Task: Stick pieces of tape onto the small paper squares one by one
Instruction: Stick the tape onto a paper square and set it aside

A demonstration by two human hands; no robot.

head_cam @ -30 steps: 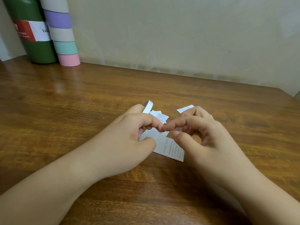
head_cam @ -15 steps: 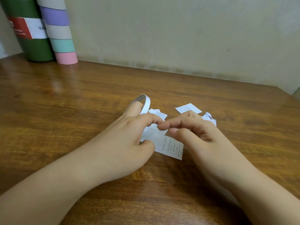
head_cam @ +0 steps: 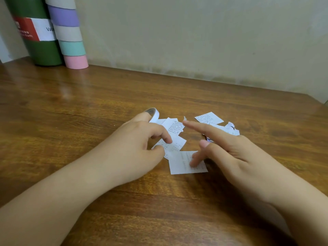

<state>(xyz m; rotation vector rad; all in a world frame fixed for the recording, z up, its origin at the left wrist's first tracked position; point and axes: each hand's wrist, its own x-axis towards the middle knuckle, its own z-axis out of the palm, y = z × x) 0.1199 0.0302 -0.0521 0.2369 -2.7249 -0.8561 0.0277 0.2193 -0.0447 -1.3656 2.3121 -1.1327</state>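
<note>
1. My left hand (head_cam: 131, 148) sits on the wooden table (head_cam: 88, 107), knuckles up, fingers curled. A small white tape roll (head_cam: 154, 115) rings one of its far fingers, tilted on edge just above the wood.
2. My left forefinger and thumb reach down to a printed paper square (head_cam: 174, 145) at their tips. I cannot tell whether they pinch it or only touch it.
3. My right hand (head_cam: 236, 153) is spread, fingers mostly straight. It grips nothing.
4. My right forefinger points out toward the far-left, its tip beside a tiny white scrap (head_cam: 185, 118) that may be a bit of tape; I cannot tell whether it sticks to the fingertip.
5. A lower finger of my right hand presses flat on the nearest paper square (head_cam: 179, 166), the biggest one, which lies flat on the table between my two hands.
6. Another printed square (head_cam: 173, 125) lies just past my left fingers, touching the tape roll's side of the heap.
7. Farther right lie one more flat square (head_cam: 209, 118) and a crumpled white piece (head_cam: 230, 129) just beyond my right knuckles.
8. Something small and dark blue (head_cam: 210, 139) peeks out under my right forefinger; I cannot tell what it is.
9. At the far-left corner of the table, against the wall (head_cam: 195, 41), stand a green cylinder (head_cam: 40, 48) with a red and white label and, touching it, a stack of pastel tape rolls (head_cam: 70, 38).
</note>
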